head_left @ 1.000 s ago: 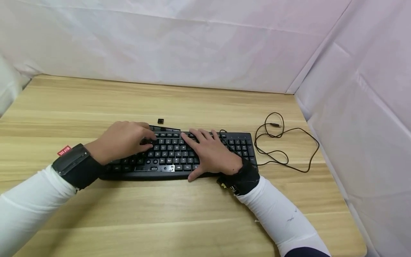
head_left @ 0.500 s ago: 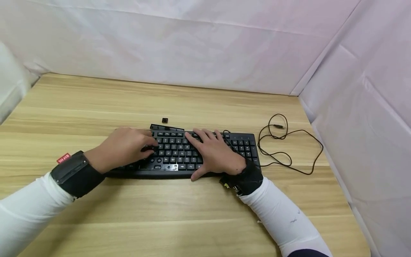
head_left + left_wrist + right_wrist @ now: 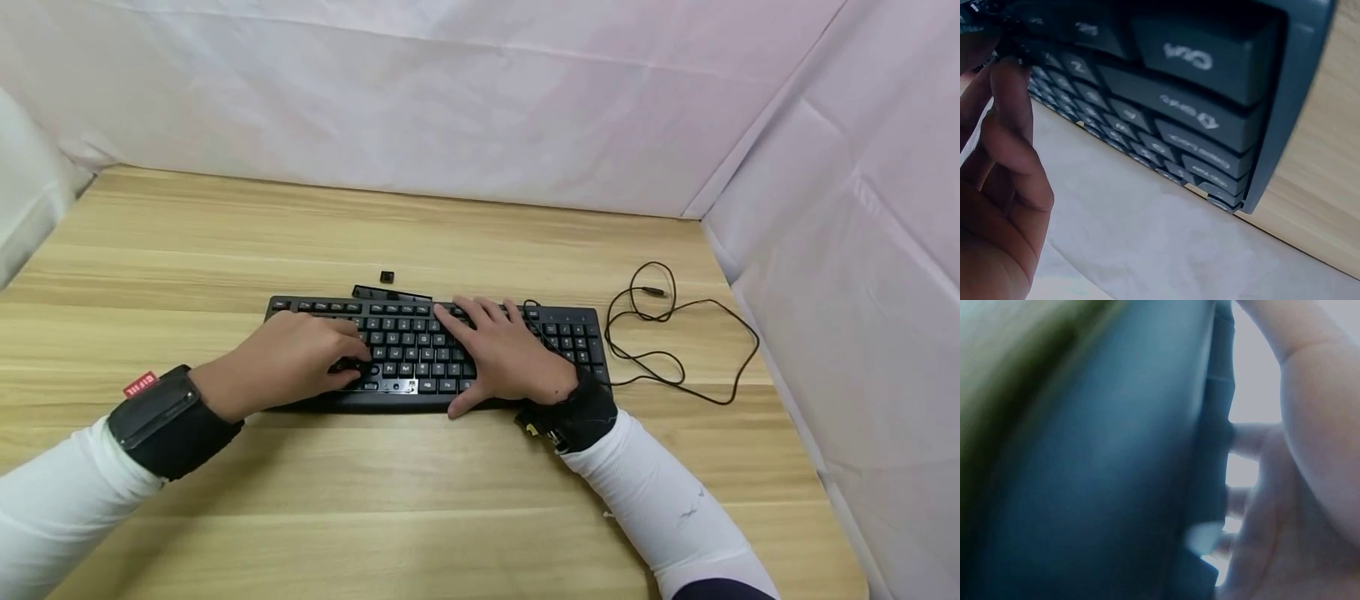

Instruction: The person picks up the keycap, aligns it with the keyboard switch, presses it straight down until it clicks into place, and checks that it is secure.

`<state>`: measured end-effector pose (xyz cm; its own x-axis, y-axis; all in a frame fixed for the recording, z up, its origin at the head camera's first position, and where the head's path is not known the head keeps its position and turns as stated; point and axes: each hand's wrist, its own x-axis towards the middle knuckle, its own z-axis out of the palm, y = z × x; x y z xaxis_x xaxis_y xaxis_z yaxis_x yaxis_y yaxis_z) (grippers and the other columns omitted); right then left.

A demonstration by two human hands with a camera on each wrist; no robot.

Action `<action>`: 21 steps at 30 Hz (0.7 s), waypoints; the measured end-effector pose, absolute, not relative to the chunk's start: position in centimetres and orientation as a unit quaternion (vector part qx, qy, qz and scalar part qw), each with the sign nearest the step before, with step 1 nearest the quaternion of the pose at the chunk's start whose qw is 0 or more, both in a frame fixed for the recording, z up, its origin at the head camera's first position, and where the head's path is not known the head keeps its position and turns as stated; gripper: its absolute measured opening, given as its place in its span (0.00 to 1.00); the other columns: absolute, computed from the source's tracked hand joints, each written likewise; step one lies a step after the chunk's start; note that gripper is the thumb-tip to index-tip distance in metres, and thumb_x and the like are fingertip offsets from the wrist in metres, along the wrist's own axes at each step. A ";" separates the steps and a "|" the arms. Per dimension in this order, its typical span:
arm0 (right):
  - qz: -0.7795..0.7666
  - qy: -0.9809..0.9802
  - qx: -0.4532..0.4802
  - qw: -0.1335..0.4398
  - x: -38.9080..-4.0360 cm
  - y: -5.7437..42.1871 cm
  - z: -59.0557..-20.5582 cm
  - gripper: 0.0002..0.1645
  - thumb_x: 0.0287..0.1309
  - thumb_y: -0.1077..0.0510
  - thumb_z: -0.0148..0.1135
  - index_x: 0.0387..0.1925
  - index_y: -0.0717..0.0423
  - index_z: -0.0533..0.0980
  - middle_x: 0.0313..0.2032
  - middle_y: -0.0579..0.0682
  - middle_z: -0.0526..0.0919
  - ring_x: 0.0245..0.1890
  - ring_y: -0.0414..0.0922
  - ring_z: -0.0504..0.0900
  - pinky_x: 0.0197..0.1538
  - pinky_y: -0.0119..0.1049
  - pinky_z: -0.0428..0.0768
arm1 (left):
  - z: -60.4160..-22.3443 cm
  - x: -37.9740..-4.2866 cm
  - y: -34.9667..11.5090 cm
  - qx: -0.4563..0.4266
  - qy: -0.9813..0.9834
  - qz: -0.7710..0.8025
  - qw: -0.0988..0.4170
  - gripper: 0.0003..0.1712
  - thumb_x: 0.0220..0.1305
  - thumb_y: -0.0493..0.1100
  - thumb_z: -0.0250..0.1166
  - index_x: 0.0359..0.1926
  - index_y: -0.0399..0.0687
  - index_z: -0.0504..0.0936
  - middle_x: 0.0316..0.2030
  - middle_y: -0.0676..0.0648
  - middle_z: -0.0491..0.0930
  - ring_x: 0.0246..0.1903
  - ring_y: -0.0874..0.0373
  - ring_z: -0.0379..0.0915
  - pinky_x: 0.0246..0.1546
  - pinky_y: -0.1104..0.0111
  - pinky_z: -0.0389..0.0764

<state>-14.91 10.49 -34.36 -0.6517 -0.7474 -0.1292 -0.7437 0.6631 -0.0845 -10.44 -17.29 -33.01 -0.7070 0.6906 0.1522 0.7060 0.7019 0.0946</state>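
Note:
A black keyboard [image 3: 315, 304] lies on the wooden table, its space-bar slot [image 3: 395, 386] bare and a round key socket [image 3: 373, 371] exposed just above. My left hand [image 3: 307, 358] is over the left half, thumb and index finger pinching a small black keycap low in the letter rows. In the left wrist view the curled fingers [image 3: 1013, 125] come together at the keys, hiding most of that keycap. My right hand [image 3: 498, 354] rests spread across the right half, thumb at the near edge. Behind the keyboard lie the loose space bar [image 3: 392, 294] and a loose keycap [image 3: 387, 277].
The keyboard's cable [image 3: 678, 379] loops over the table [image 3: 420, 500] to the right, its plug [image 3: 654, 292] lying inside a loop. White cloth walls [image 3: 420, 100] stand behind and to the right of the table.
My left hand has moved toward the keyboard's near edge, uncovering the top-left keys. My right hand stays in place on the keyboard. The head view has shifted slightly.

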 end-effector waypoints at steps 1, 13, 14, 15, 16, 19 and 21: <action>-0.013 0.909 -0.411 0.075 -14.9 10.5 -34.3 0.79 0.23 0.16 0.60 0.74 0.47 0.43 0.71 0.57 0.49 0.67 0.55 0.48 0.64 0.64 0.52 | -33.0 -10.4 -17.3 -0.380 -0.920 -0.071 0.056 0.09 0.45 0.45 0.73 0.32 0.51 0.88 0.30 0.53 0.81 0.21 0.64 0.73 0.16 0.67 0.77; -0.013 0.908 -0.411 0.076 -14.8 10.2 -34.3 0.79 0.23 0.16 0.61 0.74 0.47 0.43 0.71 0.57 0.49 0.67 0.54 0.48 0.64 0.65 0.52 | -32.9 -9.9 -17.3 -0.374 -0.923 -0.072 0.059 0.11 0.45 0.43 0.74 0.33 0.51 0.88 0.30 0.51 0.84 0.21 0.62 0.76 0.15 0.67 0.77; -0.012 0.908 -0.411 0.077 -14.8 10.2 -34.4 0.79 0.23 0.16 0.60 0.74 0.47 0.43 0.71 0.57 0.49 0.67 0.54 0.48 0.64 0.64 0.52 | -33.0 -9.9 -17.3 -0.375 -0.922 -0.072 0.061 0.10 0.45 0.43 0.74 0.33 0.51 0.87 0.29 0.52 0.84 0.21 0.62 0.76 0.15 0.67 0.78; -0.011 0.909 -0.410 0.077 -14.8 10.2 -34.4 0.79 0.23 0.16 0.60 0.74 0.47 0.43 0.71 0.57 0.49 0.67 0.54 0.48 0.64 0.64 0.52 | -32.9 -10.0 -17.3 -0.376 -0.922 -0.073 0.064 0.09 0.45 0.43 0.75 0.32 0.52 0.87 0.28 0.52 0.84 0.21 0.62 0.76 0.15 0.67 0.78; -0.010 0.909 -0.409 0.078 -14.8 10.2 -34.4 0.79 0.23 0.16 0.60 0.74 0.47 0.43 0.71 0.56 0.49 0.67 0.54 0.48 0.64 0.64 0.52 | -33.0 -10.0 -17.3 -0.377 -0.921 -0.073 0.067 0.09 0.44 0.43 0.75 0.31 0.52 0.87 0.28 0.53 0.84 0.21 0.62 0.76 0.15 0.67 0.78; -0.010 0.910 -0.406 0.078 -14.9 10.3 -34.5 0.79 0.23 0.16 0.60 0.74 0.47 0.42 0.71 0.56 0.49 0.67 0.54 0.48 0.64 0.64 0.52 | -32.9 -10.1 -17.2 -0.384 -0.918 -0.066 0.074 0.08 0.44 0.43 0.75 0.28 0.53 0.86 0.26 0.54 0.83 0.21 0.62 0.76 0.15 0.68 0.77; -0.010 0.910 -0.408 0.074 -15.0 10.3 -34.4 0.79 0.23 0.16 0.60 0.74 0.47 0.42 0.71 0.57 0.49 0.67 0.54 0.48 0.64 0.64 0.52 | -32.8 -10.2 -17.2 -0.386 -0.917 -0.064 0.076 0.08 0.43 0.43 0.75 0.28 0.53 0.86 0.26 0.54 0.83 0.21 0.62 0.77 0.15 0.67 0.78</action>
<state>-14.96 10.35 -34.41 -0.6567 -0.7434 -0.1264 -0.7405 0.6675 -0.0784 -10.19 -17.24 -32.82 -0.6904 0.6983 0.1891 0.7179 0.6937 0.0592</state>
